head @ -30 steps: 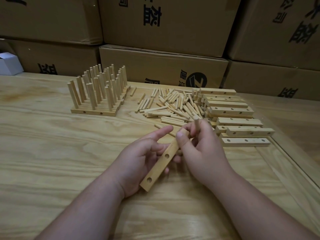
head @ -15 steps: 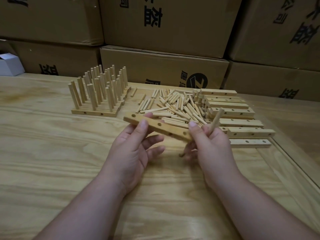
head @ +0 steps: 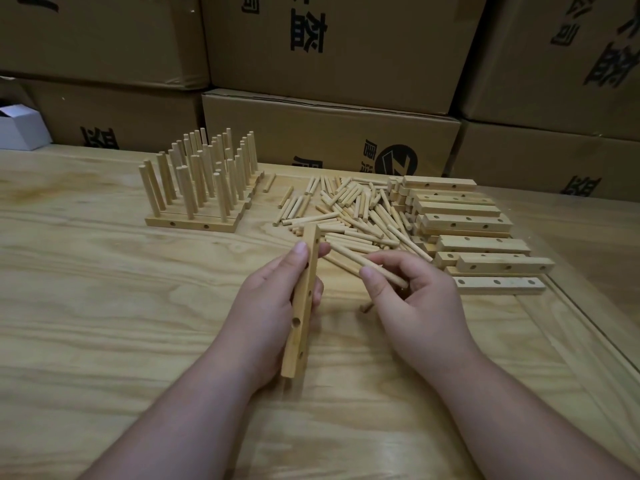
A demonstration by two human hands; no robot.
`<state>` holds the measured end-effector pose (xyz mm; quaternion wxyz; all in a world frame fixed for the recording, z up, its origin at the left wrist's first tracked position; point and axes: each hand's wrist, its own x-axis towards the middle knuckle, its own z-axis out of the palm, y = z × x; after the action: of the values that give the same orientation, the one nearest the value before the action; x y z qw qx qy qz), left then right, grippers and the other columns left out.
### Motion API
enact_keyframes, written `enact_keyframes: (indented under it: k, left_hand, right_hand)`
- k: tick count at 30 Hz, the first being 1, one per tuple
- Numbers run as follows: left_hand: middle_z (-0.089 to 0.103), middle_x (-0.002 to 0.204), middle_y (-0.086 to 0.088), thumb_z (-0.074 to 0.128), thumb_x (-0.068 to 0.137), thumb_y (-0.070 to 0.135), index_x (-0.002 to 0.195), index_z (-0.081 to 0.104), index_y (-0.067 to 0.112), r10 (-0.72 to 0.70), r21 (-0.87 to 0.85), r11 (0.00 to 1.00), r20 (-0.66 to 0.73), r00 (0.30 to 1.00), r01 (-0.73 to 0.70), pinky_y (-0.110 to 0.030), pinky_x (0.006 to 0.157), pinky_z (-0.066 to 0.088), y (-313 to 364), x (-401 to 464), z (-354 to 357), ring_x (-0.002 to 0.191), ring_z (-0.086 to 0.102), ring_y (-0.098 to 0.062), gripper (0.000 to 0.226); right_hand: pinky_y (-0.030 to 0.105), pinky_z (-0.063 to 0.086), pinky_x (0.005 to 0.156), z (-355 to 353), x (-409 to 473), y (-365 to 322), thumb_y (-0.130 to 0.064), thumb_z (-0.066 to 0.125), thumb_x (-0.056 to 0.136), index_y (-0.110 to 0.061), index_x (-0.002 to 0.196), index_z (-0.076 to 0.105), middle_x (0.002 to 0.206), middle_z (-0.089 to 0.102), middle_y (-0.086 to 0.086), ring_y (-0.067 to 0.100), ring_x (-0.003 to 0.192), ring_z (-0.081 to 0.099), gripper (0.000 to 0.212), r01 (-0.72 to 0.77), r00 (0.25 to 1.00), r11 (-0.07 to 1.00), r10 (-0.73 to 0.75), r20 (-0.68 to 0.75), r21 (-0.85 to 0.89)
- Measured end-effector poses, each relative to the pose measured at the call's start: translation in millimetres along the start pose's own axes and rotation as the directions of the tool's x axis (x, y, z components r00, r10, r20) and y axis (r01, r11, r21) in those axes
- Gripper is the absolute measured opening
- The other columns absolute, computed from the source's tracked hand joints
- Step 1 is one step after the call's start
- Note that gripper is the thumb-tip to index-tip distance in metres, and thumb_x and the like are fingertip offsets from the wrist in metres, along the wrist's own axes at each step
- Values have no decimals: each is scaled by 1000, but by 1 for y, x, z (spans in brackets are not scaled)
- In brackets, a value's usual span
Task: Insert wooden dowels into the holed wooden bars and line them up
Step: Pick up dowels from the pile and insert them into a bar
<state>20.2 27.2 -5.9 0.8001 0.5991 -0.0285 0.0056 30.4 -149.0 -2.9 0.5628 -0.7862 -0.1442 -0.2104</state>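
Note:
My left hand (head: 266, 306) grips a holed wooden bar (head: 300, 317) that stands nearly on end above the table, its holes facing me and to the right. My right hand (head: 412, 299) pinches a wooden dowel (head: 367, 263) between thumb and fingers, the dowel slanting up-left toward the bar; another dowel end pokes out below the hand. Loose dowels (head: 353, 209) lie in a heap behind my hands. Empty holed bars (head: 471, 223) are stacked at the right. Finished bars with upright dowels (head: 201, 181) stand lined up at the back left.
Stacked cardboard boxes (head: 329, 133) wall off the back of the wooden table (head: 104, 306). A small white box (head: 19, 128) sits at the far left. A seam with a lower ledge (head: 588, 323) runs along the table's right side.
My left hand has turned the bar from lying across to standing nearly on end. My right hand has let go of the bar's end and now pinches a dowel slanted toward it.

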Motion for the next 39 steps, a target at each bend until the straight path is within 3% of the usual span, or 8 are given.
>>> enact_keyframes:
  k: [6,9,13,21,26,32,36,39]
  left_hand:
    - [56,68,-5,60,85,65,100,71,5,2,118,993,-14,1000,-1,-39,62,35,-7,2,-2,55,43,-16,62]
    - [57,66,0,59,86,65,95,77,20,14,157,988,4,1000,-14,-37,61,37,-7,3,-2,55,44,-12,49]
    - [58,67,3,58,84,67,104,78,31,5,196,981,29,1000,-10,-33,58,38,-8,3,-1,54,45,-9,46]
    - [56,70,-6,60,71,84,102,71,8,-6,277,961,89,996,-19,-38,64,37,-8,2,-5,59,46,-18,82]
    - [58,73,-5,56,78,76,104,71,13,-31,289,957,126,992,-7,-38,66,38,-7,1,-5,62,46,-20,71]
    - [58,71,-1,41,105,45,111,75,29,-27,92,995,11,1000,26,-33,58,40,-5,3,0,58,45,-17,38]
    - [53,66,-3,35,109,40,120,69,15,-124,-248,963,-75,989,102,-26,46,40,0,5,1,51,42,-15,44]
    - [52,64,-1,35,108,42,120,69,14,-159,-324,939,-102,982,118,-25,45,40,2,7,1,49,44,-12,45]
  right_hand:
    - [43,54,63,-1,0,-2,-11,77,85,-30,94,73,90,67,-2,29,67,63,21,28,1000,1000,-28,-7,-5]
    - [40,54,62,-2,0,-5,-9,77,85,-31,92,72,88,67,-3,27,66,61,23,36,999,999,-36,-20,1]
    - [34,52,57,-4,-2,-8,-8,77,85,-26,90,74,76,67,2,26,62,59,19,51,999,998,-51,-14,22]
    - [9,47,58,-6,0,-10,-17,74,87,-28,79,74,71,71,-7,-2,62,64,14,12,1000,992,-12,-2,126]
    - [8,36,47,-7,2,-7,-41,67,85,-22,77,74,48,55,-17,2,45,51,21,-14,1000,992,13,11,124]
    - [22,38,51,-8,4,1,-52,45,97,-27,89,68,68,56,-9,11,59,49,34,-140,990,956,126,69,259]
    - [14,41,75,-12,10,13,-26,54,98,-34,106,71,91,55,-22,-3,89,54,20,38,992,866,29,126,-498]
    - [28,42,94,-10,10,19,-24,53,97,-32,120,70,102,46,-12,11,107,46,29,92,958,700,132,255,-709]
